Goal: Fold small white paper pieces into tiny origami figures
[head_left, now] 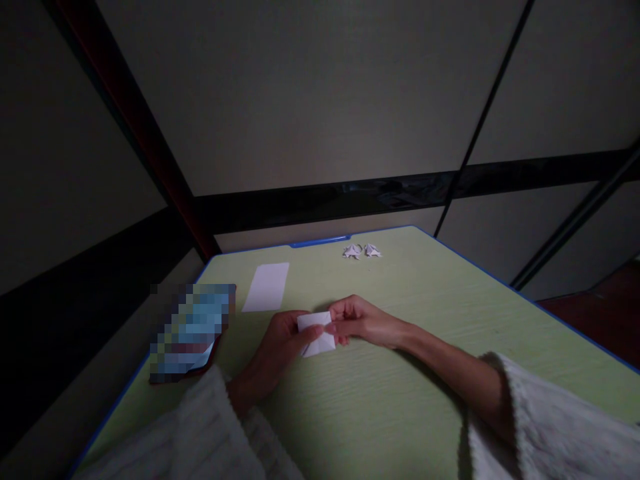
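Note:
A small square of folded white paper (316, 345) is held up over the table between both hands. My left hand (284, 339) is closed on its left side, with the thumb lying across the front face. On the right edge, my right hand (363, 323) pinches the same paper between thumb and fingers. The two thumb tips nearly meet at the middle of the square. Crease lines show on its face; the fingers behind it are partly hidden.
A flat white sheet (267, 287) lies at the left of the green table (400, 413). Nearer me is a tablet-like device (200, 333) with a blurred screen. Two small folded paper figures (352, 251) sit toward the back, near a blue strip (320, 241). Cabinet panels (320, 100) stand behind.

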### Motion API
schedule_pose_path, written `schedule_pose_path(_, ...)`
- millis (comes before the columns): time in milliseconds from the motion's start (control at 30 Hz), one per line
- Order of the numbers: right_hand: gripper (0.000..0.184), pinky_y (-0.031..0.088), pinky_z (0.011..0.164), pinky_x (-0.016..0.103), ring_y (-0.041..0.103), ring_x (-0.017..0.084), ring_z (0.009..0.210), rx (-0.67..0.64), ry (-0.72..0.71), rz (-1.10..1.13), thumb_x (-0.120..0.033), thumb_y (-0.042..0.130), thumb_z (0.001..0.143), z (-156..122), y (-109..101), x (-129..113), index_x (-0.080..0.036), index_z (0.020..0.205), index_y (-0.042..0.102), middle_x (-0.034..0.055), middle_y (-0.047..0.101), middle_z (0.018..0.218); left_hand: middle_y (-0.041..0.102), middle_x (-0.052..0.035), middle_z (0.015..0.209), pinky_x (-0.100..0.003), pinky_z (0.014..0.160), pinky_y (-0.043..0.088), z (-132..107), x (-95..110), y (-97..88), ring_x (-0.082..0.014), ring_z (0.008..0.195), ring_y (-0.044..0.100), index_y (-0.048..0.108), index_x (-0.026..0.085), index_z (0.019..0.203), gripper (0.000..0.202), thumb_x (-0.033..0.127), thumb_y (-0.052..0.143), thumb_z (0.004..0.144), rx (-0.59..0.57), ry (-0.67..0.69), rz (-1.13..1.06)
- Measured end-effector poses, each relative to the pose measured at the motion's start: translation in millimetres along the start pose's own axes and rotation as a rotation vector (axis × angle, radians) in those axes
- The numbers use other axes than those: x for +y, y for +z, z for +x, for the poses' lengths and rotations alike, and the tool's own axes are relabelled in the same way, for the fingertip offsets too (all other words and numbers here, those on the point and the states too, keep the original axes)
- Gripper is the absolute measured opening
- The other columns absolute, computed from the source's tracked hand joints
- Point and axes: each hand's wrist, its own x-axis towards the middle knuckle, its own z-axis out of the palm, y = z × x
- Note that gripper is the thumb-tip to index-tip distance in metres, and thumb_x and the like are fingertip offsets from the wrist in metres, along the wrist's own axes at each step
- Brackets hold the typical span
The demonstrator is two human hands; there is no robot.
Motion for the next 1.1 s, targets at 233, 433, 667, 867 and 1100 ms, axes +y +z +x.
schedule_pose_path(233, 0.03, 0.029, 0.04, 0.016, 0.04, 0.002, 0.037, 0.059, -0.019, -0.031, -0.034, 0.061, 0.058, 1.2, 2.7, 1.0, -0.011, 0.05, 0.045, -0.0039, 0.048, 0.044, 0.049, 0.005, 0.043, -0.017, 0.041, 0.026, 0.9, 2.5, 1.0, -0.0072, 0.042, 0.04, 0.055, 0.011, 0.053, 0.017, 0.025, 0.063, 0.051, 0.027, -0.011, 0.038)
schedule_pose_path(433, 0.025, 0.031, 0.042, 0.017, 0.042, 0.004, 0.04, 0.048, -0.015, 0.007, -0.03, 0.055, 0.064, 0.8, 2.5, 1.0, -0.011, 0.051, 0.046, -0.0031, 0.049, 0.045, 0.059, -0.0003, 0.051, -0.021, 0.051, 0.036, -2.2, 7.5, 1.9, -0.0121, 0.049, 0.05, 0.062, 0.01, 0.064, 0.019, 0.028, 0.059, 0.059, -0.078, 0.004, -0.012)
schedule_pose_path(667, 0.032, 0.021, 0.037, 0.017, 0.028, 0.002, 0.034, 0.126, -0.105, -0.135, -0.026, 0.042, 0.073, -0.9, 8.4, 2.5, -0.013, 0.044, 0.042, -0.0067, 0.036, 0.037, 0.057, 0.0012, 0.049, -0.018, 0.044, 0.029, -3.3, 5.4, 0.9, -0.0088, 0.045, 0.044, 0.064, 0.01, 0.065, 0.018, 0.026, 0.058, 0.06, -0.06, 0.031, 0.02)
schedule_pose_path(867, 0.038, 0.021, 0.038, 0.018, 0.027, 0.002, 0.037, 0.168, -0.16, -0.163, -0.032, 0.035, 0.078, -2.8, 11.8, 2.4, -0.013, 0.045, 0.039, -0.0059, 0.035, 0.04, 0.055, 0.002, 0.048, -0.018, 0.045, 0.029, -3.2, 5.1, 2.7, -0.0081, 0.046, 0.042, 0.063, 0.009, 0.06, 0.017, 0.025, 0.059, 0.059, -0.046, 0.029, -0.008)
schedule_pose_path(1100, 0.03, 0.02, 0.038, 0.017, 0.03, 0.003, 0.039, 0.221, -0.146, -0.083, -0.039, 0.05, 0.068, 2.7, 11.1, 3.1, -0.014, 0.055, 0.041, -0.0067, 0.038, 0.044, 0.05, 0.0052, 0.045, -0.017, 0.041, 0.031, 2.2, 4.1, 1.9, -0.0075, 0.043, 0.043, 0.054, 0.012, 0.054, 0.017, 0.022, 0.066, 0.048, 0.155, 0.03, 0.022)
